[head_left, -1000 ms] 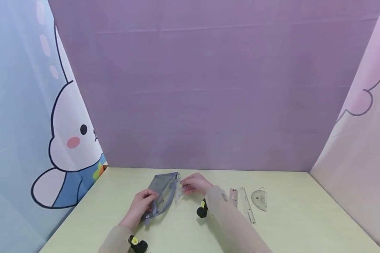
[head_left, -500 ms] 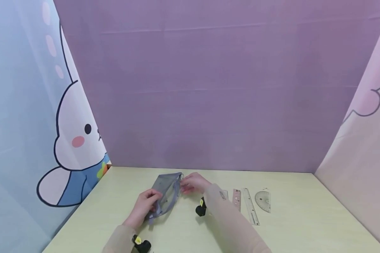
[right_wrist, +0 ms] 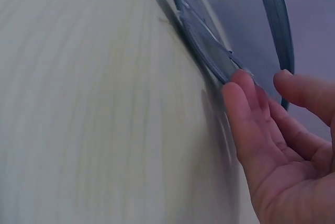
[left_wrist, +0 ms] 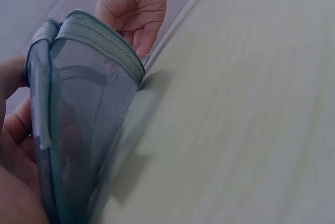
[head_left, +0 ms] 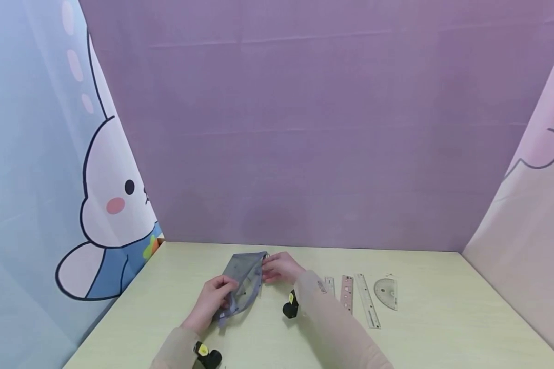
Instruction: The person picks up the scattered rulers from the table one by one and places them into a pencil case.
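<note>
A grey-blue mesh zip pouch point(head_left: 240, 271) stands tilted over the table, its zippered mouth turned to the right. My left hand point(head_left: 211, 300) pinches its near side between thumb and fingers; in the left wrist view those fingers wrap the pouch's point(left_wrist: 99, 93) left edge. At the mouth is my right hand point(head_left: 280, 267). In the right wrist view its long fingers point(right_wrist: 243, 114) lie fairly straight at the lower rim and the thumb touches the upper zip edge. A clear, see-through piece point(right_wrist: 209, 25) shows inside the pouch, with a rainbow-coloured patch above it.
Right of the right sleeve lie a short clear ruler point(head_left: 330, 285), partly covered by the sleeve, a pink ruler point(head_left: 347, 292), a longer clear ruler point(head_left: 367, 301) and a clear protractor point(head_left: 386, 293). A purple cloth point(head_left: 304, 154) hangs behind the pale table point(head_left: 424, 318).
The clear flat piece that my right hand held at the pouch mouth has gone inside, and that hand's fingers now lie at the rim. My left hand keeps its grip on the pouch.
</note>
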`<state>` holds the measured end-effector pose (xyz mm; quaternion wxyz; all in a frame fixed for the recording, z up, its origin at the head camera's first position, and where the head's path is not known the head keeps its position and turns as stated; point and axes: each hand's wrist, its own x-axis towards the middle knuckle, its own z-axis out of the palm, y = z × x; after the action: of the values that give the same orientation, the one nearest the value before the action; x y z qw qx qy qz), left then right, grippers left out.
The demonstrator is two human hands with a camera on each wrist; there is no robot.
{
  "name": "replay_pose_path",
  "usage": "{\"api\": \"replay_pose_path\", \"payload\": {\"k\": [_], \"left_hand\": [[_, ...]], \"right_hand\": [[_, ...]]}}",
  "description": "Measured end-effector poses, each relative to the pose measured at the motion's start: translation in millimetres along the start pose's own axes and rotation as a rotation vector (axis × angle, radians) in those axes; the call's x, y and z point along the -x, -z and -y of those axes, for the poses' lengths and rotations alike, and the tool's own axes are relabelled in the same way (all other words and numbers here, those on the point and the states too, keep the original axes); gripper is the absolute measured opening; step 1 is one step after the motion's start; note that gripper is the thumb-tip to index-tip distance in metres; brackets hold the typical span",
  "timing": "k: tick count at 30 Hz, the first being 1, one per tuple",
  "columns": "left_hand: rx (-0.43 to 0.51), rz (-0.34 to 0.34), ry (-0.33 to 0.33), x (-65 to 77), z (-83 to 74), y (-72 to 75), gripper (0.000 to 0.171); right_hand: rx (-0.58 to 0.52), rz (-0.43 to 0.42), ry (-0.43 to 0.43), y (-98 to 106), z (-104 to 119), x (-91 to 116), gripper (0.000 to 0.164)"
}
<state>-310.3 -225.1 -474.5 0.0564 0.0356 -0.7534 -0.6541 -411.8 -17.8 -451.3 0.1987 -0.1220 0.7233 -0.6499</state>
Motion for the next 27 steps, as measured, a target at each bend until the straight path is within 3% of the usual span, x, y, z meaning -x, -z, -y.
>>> {"api": "replay_pose_path", "payload": {"k": [10, 19, 27], "left_hand": [[-0.008, -0.001, 0.017, -3.8, 4.4, -0.7, 0.015], [0.003, 0.01, 0.013, 0.0, -0.8, -0.3, 0.015], [0.001, 0.002, 0.011, -2.1, 3.4, -1.1, 0.017]], "right_hand": [[0.018, -0.09, 0.027, -6, -6, -6, 0.019], [-0.037, -0.168, 0.033, -11, -3, -5, 0.018], [-0.06, -0.134, 0.02, -15, -4, -6, 0.02]]}}
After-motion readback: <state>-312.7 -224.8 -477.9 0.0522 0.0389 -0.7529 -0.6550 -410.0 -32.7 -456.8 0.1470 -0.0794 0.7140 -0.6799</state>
